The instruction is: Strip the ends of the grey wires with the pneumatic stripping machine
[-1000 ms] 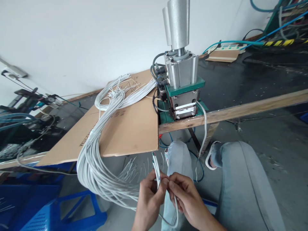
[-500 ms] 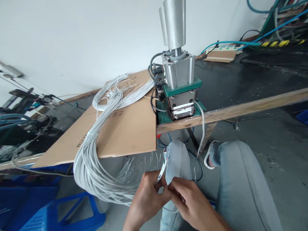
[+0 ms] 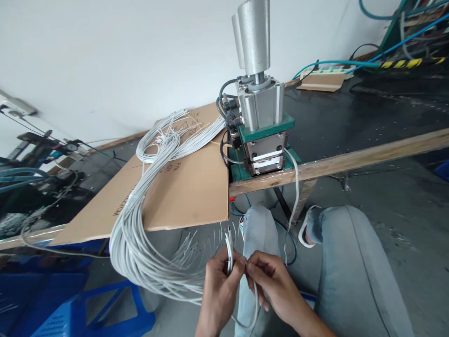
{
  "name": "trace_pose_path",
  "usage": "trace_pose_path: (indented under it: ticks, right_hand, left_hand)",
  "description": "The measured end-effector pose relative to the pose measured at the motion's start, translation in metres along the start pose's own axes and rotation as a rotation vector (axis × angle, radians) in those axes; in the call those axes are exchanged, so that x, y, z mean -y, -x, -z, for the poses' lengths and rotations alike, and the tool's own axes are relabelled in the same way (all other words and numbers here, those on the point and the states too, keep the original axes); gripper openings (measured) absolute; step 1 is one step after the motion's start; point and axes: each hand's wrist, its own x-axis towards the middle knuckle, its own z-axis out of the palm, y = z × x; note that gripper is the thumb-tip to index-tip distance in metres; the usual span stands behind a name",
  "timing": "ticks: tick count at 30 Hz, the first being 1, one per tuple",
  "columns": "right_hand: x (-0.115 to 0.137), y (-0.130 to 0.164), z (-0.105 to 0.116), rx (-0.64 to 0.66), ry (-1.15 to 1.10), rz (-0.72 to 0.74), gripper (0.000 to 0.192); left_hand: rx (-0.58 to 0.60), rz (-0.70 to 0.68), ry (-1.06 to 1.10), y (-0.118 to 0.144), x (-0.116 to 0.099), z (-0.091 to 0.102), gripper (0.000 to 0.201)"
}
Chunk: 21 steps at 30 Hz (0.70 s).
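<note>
My left hand (image 3: 219, 288) pinches a thin white cable (image 3: 229, 245) low in the view, in front of my knees; its stripped end points up. My right hand (image 3: 271, 288) touches the left and grips the same cable lower down, where it loops below both hands. A big bundle of white cables (image 3: 140, 234) hangs over the front edge of a cardboard sheet (image 3: 189, 187) to the left of my hands. Above them a small pneumatic press (image 3: 261, 126) with a green frame stands at the bench edge.
The wooden bench edge (image 3: 351, 161) runs right from the press. My jeans-clad knees (image 3: 351, 252) sit under it. A blue plastic stool (image 3: 87, 309) stands at lower left. Hoses and equipment (image 3: 31, 178) lie at far left, blue tubing and a power strip (image 3: 329, 70) at the back right.
The cable end, tilted right over my knee half a second ago, now stands upright again in my left hand. Both hands stay together in the same place.
</note>
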Motion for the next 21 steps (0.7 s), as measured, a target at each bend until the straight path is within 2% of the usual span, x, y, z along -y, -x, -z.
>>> trace_pose_path:
  ticks: [3,7,11,21]
  right_hand:
    - [-0.009,-0.001,-0.009,-0.055,-0.213,0.016,0.044]
    - [-0.010,0.000,-0.020,-0.098,-0.317,0.010,0.044]
    - [-0.007,0.001,-0.020,-0.104,-0.293,0.032,0.042]
    - [-0.007,0.002,-0.011,-0.112,-0.139,0.084,0.042]
  left_hand:
    - [-0.074,-0.003,0.060,0.006,0.008,-0.009,0.034]
    - [-0.170,-0.012,0.175,0.012,0.022,-0.019,0.036]
    - [-0.179,-0.021,0.274,0.014,0.026,-0.021,0.037]
    - [-0.158,-0.011,0.308,0.009,0.030,-0.020,0.034]
